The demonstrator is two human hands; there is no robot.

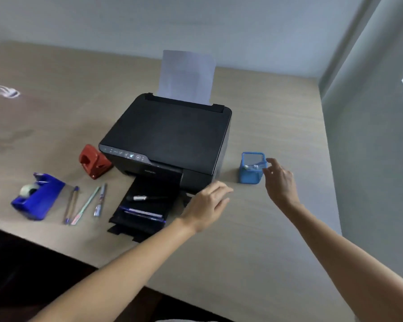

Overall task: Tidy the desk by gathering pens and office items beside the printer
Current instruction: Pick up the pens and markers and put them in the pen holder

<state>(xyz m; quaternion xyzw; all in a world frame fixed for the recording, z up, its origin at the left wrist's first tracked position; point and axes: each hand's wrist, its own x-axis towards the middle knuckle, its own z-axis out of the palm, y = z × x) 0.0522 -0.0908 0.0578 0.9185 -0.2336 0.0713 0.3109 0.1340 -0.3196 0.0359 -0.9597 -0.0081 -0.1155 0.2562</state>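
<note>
A black printer (pixel 170 135) stands mid-desk with white paper (pixel 187 75) upright in its rear feed. A black marker (pixel 144 198) and a striped pen (pixel 144 213) lie on its output tray (pixel 149 219). Left of the tray three pens (pixel 85 203) lie side by side. A blue mesh pen cup (pixel 251 168) stands right of the printer with something white inside. My right hand (pixel 280 182) hovers at the cup's right rim, fingers apart, holding nothing. My left hand (pixel 207 205) hangs open near the printer's front right corner.
A blue tape dispenser (pixel 39 196) sits at the far left near the desk's front edge (pixel 56 249). A red hole punch (pixel 93 161) stands by the printer's left front corner. A grey wall (pixel 370 135) bounds the desk on the right.
</note>
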